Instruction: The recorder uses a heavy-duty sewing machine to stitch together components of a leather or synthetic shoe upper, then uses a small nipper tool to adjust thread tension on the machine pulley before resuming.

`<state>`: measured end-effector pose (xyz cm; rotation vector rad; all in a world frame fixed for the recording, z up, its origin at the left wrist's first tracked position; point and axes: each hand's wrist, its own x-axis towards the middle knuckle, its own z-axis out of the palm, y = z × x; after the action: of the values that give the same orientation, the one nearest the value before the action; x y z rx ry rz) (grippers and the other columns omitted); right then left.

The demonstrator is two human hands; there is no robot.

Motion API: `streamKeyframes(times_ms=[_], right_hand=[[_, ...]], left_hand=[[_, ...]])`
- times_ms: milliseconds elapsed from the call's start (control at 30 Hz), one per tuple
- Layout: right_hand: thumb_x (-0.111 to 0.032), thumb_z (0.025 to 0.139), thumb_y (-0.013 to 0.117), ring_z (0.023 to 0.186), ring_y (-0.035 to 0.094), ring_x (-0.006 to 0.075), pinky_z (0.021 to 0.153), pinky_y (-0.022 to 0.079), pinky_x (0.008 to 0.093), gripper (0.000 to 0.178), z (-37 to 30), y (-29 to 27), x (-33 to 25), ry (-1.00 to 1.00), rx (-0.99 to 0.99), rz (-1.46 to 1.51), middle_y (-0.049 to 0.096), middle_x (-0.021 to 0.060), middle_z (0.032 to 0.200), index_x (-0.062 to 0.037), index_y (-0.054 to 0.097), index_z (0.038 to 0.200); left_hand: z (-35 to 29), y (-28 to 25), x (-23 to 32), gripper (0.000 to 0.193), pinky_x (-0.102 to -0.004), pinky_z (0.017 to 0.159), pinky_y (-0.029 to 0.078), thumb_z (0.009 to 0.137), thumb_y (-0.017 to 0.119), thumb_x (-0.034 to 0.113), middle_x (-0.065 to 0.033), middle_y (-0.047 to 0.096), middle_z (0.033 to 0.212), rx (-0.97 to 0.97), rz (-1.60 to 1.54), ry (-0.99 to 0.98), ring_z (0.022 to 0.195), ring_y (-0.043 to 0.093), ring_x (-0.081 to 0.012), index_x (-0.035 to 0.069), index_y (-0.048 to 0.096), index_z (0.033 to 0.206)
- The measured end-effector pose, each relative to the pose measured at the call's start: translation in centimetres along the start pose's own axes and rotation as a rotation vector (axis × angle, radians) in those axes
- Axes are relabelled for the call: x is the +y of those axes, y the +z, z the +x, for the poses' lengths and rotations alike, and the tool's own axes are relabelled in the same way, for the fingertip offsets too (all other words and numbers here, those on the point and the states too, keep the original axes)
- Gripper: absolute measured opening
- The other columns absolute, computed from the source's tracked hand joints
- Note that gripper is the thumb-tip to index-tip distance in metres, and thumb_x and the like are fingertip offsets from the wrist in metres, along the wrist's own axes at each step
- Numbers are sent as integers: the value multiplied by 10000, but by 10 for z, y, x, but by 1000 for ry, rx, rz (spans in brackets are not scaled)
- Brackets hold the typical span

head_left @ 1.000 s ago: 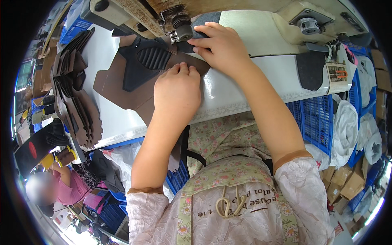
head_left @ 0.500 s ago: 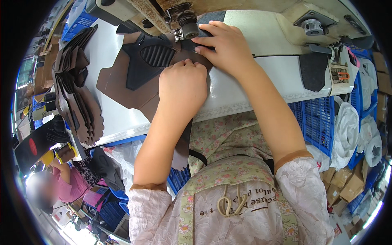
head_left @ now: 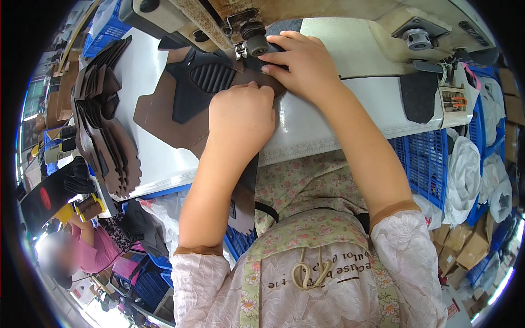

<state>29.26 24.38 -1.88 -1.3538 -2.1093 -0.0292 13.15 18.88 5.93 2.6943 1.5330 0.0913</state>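
Note:
A brown leather-like shoe-upper piece [head_left: 158, 112] with a black overlay [head_left: 188, 104] and a ribbed black pad [head_left: 213, 75] lies under the presser foot [head_left: 240, 51] of a sewing machine [head_left: 350, 13]. My left hand [head_left: 240, 115] is closed, knuckles up, on the near part of that piece; its fingertips are curled out of sight. Beside the needle area, my right hand [head_left: 306, 65] rests with fingers spread on the dark far-right part of the work. Part of the piece hangs over the table's front edge below my left forearm.
Brown cut pieces [head_left: 101, 120] are stacked at the table's left. A black flat piece [head_left: 419, 97] lies at the right, by a small tray [head_left: 455, 104] with orange items. Blue crates [head_left: 424, 161] and white bags [head_left: 462, 180] stand below. A person in pink [head_left: 98, 246] sits at lower left.
The brown piece has shifted slightly to the right under the machine. My left hand has slid a little to the left on it; my right hand stays nearly in place.

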Motion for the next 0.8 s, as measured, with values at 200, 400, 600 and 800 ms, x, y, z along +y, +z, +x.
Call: streamKeyframes(times_ms=[200,400,600,800], right_hand=[[-390,806,703,1183,546,199,915,425,390,236,5,-5,2,-58,-36,8,652,-13,1218,-238,770,973],[-439,823,664,1171,555,165,870,421,382,244,5,-1,9,-109,-25,-45,649,-51,1193,-316,752,1014],[-434,813,676,1165,554,171,882,417,390,244,4,0,8,-100,-1,-27,652,-49,1180,-311,757,1007],[-424,816,679,1170,551,178,906,409,388,235,6,-2,7,-78,-14,-11,657,-41,1190,-304,762,1000]], left_hand=[[4,-1,5,56,-404,649,519,732,599,98,-93,635,781,-8,3,-28,760,646,-284,61,612,774],[4,-1,4,46,-402,630,514,727,613,101,-89,630,764,-15,8,-18,739,642,-281,63,606,752],[4,0,3,56,-397,630,516,715,627,112,-90,632,761,0,16,0,732,642,-275,61,610,732],[4,5,3,66,-389,633,524,703,635,117,-95,642,768,17,23,-8,735,648,-270,58,626,732]])
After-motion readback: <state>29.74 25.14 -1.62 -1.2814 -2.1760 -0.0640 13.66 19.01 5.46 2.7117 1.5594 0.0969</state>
